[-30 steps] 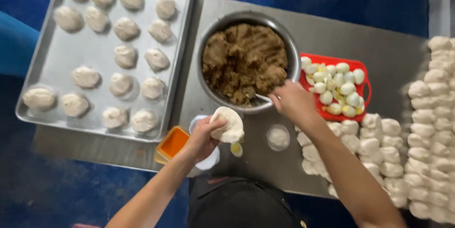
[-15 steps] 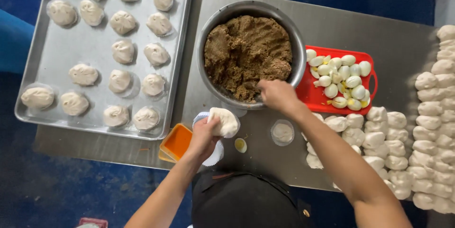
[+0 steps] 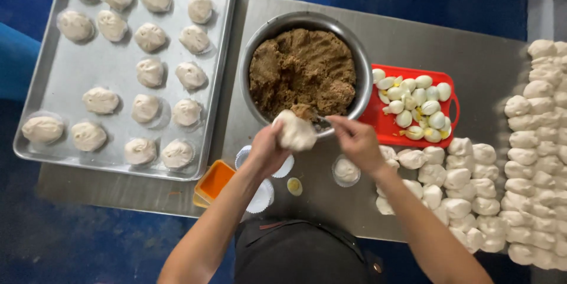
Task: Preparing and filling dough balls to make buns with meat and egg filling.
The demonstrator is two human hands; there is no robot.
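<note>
Pale flattened dough round point(image 3: 294, 130), cupped in left hand point(image 3: 269, 149) at rim of round steel bowl of brown filling point(image 3: 302, 71). Right hand point(image 3: 353, 139) pinching metal spoon point(image 3: 322, 121), touching dough. Red tray of halved eggs point(image 3: 413, 104) alongside; dough pieces point(image 3: 455, 183) beyond.

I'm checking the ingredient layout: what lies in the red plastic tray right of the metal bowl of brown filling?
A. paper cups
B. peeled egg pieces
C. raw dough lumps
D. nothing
B: the red plastic tray holds white-and-yellow egg pieces, beside the metal bowl of brown filling.
</note>
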